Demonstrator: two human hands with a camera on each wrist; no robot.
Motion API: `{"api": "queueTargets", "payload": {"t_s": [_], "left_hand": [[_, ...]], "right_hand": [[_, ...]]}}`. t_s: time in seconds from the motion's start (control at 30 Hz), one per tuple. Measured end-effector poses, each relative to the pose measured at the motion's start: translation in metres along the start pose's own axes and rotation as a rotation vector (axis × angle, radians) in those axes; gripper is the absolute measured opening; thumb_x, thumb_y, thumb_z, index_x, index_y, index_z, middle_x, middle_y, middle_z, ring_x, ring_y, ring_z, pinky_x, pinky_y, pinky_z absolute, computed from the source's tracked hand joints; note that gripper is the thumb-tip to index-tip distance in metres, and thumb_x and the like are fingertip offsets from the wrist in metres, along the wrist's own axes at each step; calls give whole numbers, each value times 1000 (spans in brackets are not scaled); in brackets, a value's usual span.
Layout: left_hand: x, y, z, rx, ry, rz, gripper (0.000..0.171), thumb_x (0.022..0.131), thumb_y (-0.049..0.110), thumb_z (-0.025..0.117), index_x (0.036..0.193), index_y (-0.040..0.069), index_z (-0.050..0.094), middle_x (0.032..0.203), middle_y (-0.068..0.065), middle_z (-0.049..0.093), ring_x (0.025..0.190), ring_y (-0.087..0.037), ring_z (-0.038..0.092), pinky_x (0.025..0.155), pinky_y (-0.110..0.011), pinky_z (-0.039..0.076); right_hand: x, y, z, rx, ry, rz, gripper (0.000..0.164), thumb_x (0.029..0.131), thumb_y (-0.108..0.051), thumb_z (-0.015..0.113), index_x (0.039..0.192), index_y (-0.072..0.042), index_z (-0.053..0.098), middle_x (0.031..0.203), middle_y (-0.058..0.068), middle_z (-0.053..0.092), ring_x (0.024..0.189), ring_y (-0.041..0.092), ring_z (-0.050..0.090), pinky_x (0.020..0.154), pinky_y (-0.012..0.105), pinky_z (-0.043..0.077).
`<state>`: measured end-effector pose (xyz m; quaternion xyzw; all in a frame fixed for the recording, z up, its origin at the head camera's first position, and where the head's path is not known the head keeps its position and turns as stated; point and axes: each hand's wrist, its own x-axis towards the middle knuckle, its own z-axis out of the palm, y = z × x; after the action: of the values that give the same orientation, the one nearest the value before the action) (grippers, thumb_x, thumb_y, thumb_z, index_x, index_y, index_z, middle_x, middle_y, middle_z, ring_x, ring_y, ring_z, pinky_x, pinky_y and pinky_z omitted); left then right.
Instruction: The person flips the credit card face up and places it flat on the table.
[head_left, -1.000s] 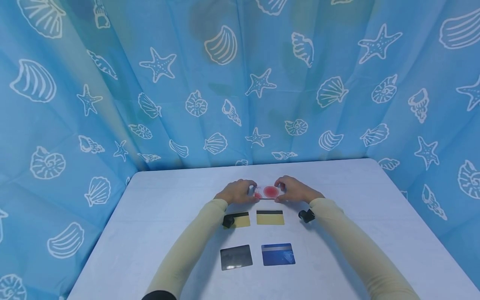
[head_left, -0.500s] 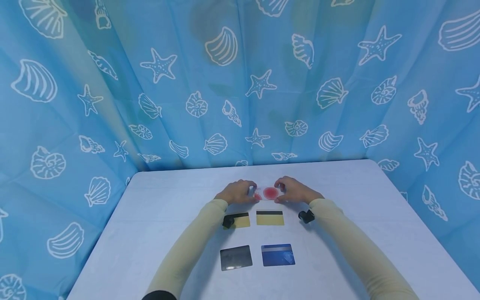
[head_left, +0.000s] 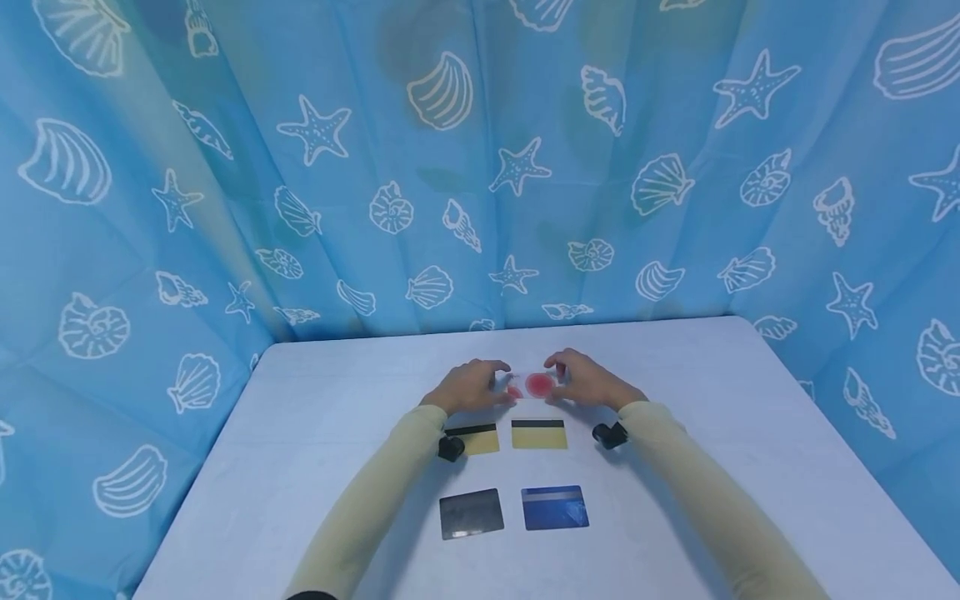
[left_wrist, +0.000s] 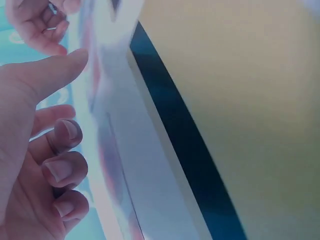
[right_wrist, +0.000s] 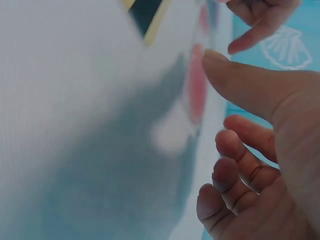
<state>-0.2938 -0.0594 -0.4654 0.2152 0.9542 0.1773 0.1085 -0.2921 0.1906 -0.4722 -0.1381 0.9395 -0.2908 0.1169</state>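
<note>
A clear card with red round marks (head_left: 538,385) lies flat near the back of the table, between both hands. At its left end is my left hand (head_left: 467,386), thumb toward the near edge and fingers toward the far edge. My right hand (head_left: 588,379) is placed the same way at the right end. In the left wrist view the left thumb (left_wrist: 65,70) is spread from loosely bent fingers. The right wrist view has the right thumb (right_wrist: 240,80) at the red mark (right_wrist: 197,87), the fingers apart from it. Whether the fingertips still touch the card is unclear.
Just nearer lie two yellow cards with black stripes, the left one (head_left: 483,440) partly covered by a black wrist camera (head_left: 451,448), the right one (head_left: 539,435) fully visible. Closer still are a dark grey card (head_left: 472,514) and a blue card (head_left: 555,508). A blue shell-print curtain (head_left: 450,167) hangs behind.
The dark line along the clear card's near edge has gone, and the card now looks flat. Both hands have loosened slightly around it. The other cards stay put.
</note>
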Motion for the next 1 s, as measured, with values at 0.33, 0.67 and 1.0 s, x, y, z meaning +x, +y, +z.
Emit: {"api": "queueTargets", "payload": {"t_s": [0.33, 0.67, 1.0], "left_hand": [[-43, -19, -21, -94, 118, 7, 55, 95, 44, 73, 141, 16, 62, 97, -2, 68, 85, -17, 61, 79, -33, 57], [-85, -21, -33, -143, 211, -45, 53, 93, 39, 76, 138, 13, 65, 82, 0, 61, 73, -16, 55, 64, -27, 49], [-104, -20, -33, -182, 241, -67, 55, 91, 39, 79, 138, 14, 64, 78, 0, 56, 66, -14, 50, 58, -27, 43]], "right_hand": [[-29, -24, -4, 111, 171, -44, 49, 99, -30, 70, 142, -12, 56, 117, 10, 58, 105, 25, 54, 80, 29, 53], [-58, -62, -7, 167, 265, -162, 43, 98, -24, 72, 138, -12, 60, 112, 12, 59, 102, 28, 54, 75, 26, 50], [-75, -85, -2, 161, 314, -208, 42, 98, -27, 71, 136, -12, 62, 108, 5, 61, 96, 19, 53, 74, 23, 53]]}}
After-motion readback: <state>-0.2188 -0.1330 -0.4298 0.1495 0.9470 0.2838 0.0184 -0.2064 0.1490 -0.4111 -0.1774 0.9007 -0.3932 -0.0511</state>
